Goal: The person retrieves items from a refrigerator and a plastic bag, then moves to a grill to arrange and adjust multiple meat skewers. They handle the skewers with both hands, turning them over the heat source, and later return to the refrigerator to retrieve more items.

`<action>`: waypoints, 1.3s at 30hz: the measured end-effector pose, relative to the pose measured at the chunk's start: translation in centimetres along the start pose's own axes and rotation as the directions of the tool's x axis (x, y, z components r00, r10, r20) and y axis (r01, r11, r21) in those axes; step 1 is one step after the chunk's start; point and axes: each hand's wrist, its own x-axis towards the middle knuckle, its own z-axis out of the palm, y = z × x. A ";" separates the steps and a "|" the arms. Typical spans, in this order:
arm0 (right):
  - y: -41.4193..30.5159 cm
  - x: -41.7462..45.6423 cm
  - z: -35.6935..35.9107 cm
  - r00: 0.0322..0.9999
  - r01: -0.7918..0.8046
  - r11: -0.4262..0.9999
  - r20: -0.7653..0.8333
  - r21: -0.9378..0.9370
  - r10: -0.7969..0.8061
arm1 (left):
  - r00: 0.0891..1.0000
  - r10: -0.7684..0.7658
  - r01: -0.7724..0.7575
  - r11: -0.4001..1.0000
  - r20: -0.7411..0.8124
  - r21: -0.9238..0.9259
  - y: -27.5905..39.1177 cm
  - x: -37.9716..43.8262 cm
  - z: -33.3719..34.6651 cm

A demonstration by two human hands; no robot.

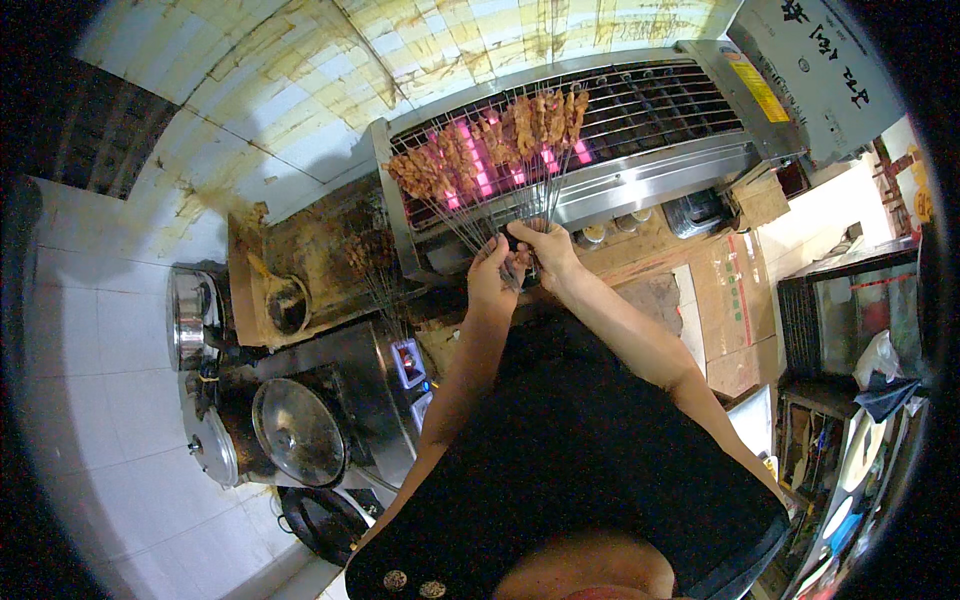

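Note:
Two fanned bunches of metal skewers threaded with browned meat lie across the grill (660, 169). My left hand (499, 266) grips the bare ends of the left bunch (420, 172), whose meat reaches the grill's left end. The ends of the right bunch (541, 124) are in my right hand (551, 251), close beside the left. Both hands are in front of the grill's front edge, and overlapping fingers hide some of the skewer ends. Under and between the meat, heating elements (474, 157) glow pink. Dark bars (660, 97) show on the grill's right half.
On the left, more skewers (371, 259) lie beside a ladle (289, 304). A glass lid (300, 431) and a steel pot (191, 319) stand nearer the wall. Right of my hands are small jars (592, 235), a black tray (697, 214) and flattened cardboard (735, 300). A tiled wall (480, 45) rises behind the grill.

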 end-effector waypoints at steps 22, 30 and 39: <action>0.2 0.7 -0.3 0.985 -0.076 0.995 0.161 0.061 0.065 | 0.994 0.087 -0.085 0.996 0.072 -0.038 0.0 0.6 -0.9; -0.6 0.9 0.5 0.982 -0.072 0.970 0.154 -0.231 0.110 | 0.998 0.057 -0.058 0.998 0.007 0.006 0.1 0.8 -1.0; 0.2 -0.2 0.3 0.981 -0.140 0.982 0.154 0.124 0.120 | 0.988 0.153 -0.153 0.988 0.010 0.021 0.0 -0.1 -0.8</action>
